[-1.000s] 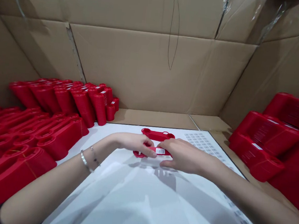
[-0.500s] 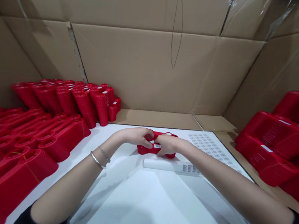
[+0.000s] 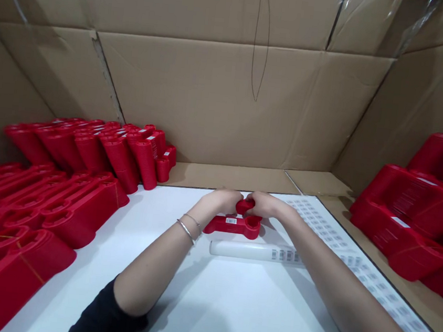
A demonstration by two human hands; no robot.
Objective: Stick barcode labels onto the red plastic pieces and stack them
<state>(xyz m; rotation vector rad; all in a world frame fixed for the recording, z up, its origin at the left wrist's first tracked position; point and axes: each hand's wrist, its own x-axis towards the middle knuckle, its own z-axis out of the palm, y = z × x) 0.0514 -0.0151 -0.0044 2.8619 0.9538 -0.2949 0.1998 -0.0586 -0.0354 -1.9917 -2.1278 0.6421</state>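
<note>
A red plastic part (image 3: 219, 224) with rounded ends and a small white barcode label lies on the white table, just in front of my hands. Beyond it, my left hand (image 3: 226, 202) and my right hand (image 3: 264, 205) meet from either side on another red plastic piece (image 3: 244, 206). Fingers of both hands are closed on that piece; most of its shape is hidden behind them. Nearer to me lies a white rolled label sheet (image 3: 242, 250), with printed barcodes showing at its right end.
Stacks of red plastic parts (image 3: 77, 219) line the left side, with more upright stacks (image 3: 119, 160) behind. Further red stacks (image 3: 404, 233) stand at the right. A barcode label sheet (image 3: 314, 218) lies flat along the right edge. Cardboard walls (image 3: 212, 101) enclose the table.
Both hands have shifted right and slightly away from the labelled red part, which now lies uncovered. A red piece now shows between the fingertips. The view has moved slightly.
</note>
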